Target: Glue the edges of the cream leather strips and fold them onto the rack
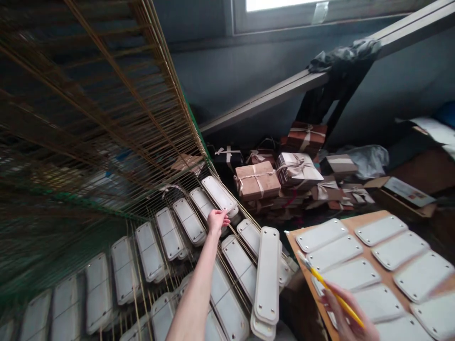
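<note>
My left hand [217, 220] reaches out over the wire rack, fingers pinched at the near end of a pale, round-cornered strip [217, 191] with small dark dots at its end. In my right hand [346, 308] is a yellow-handled brush [336, 298], its pale bristles pointing up and left. That hand is over a brown board [373, 225], which bears several similar pale strips [323, 234]. More strips [170, 233] lie in rows on the rack beneath my left arm. One long strip [267, 272] rests on others at the rack's right side.
Tall wire shelves [106, 85] with green edges slope over the left side. Behind are tied brown bundles [258, 179], a tied pale stack [298, 168] and an open carton [408, 194]. A slanted rail [270, 94] crosses the wall under a window [277, 5].
</note>
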Motion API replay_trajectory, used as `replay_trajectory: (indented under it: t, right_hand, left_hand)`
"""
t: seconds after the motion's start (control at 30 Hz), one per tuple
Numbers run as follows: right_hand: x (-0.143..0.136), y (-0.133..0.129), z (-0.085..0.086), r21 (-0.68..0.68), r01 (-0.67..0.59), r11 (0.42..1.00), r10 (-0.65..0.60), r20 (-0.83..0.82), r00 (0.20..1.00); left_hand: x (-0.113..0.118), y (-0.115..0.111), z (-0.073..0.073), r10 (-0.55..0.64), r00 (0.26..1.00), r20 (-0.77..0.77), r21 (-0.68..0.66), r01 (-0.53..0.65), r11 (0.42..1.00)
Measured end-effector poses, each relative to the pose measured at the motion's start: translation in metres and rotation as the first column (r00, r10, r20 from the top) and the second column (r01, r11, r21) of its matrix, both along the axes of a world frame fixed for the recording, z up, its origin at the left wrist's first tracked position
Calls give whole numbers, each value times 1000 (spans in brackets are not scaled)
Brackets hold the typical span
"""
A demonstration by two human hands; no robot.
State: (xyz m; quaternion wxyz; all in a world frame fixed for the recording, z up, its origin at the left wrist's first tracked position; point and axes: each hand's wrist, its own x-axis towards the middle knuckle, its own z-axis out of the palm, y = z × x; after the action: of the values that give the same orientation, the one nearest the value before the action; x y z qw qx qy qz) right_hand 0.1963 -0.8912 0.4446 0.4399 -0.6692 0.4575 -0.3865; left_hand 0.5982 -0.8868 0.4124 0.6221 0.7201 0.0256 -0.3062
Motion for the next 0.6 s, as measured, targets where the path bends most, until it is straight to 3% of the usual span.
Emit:
replay_trajectory:
  t: [0.13,0.23,0.27,0.33,0.4,0.5,0.6]
  right_hand:
    - [24,-2,10,-187,-316,930,291,-146,945]
    - [41,-10,15,-247,-467,849,393,-296,871]
    - [46,-14,17,-262,-495,829,403,-335,852]
    - [57,-25,20,-286,-526,801,400,-397,826]
    - [68,-37,24,-307,-547,779,386,-452,804]
    - [86,-52,26,-328,-578,747,357,-536,765]
    - [95,-56,24,-344,-608,715,332,-599,729]
  left_hand:
    - [-27,21,8,-118,992,36,43,116,992]
    - [-73,61,11,-255,967,8,58,255,965]
    - [-93,77,11,-321,947,-16,76,322,944]
    - [-132,108,7,-529,847,-61,187,530,827]
    - [-166,133,3,-634,773,-27,270,616,740]
    - [-199,151,0,-693,719,52,404,620,673]
    - [-208,151,1,-706,701,102,504,576,644]
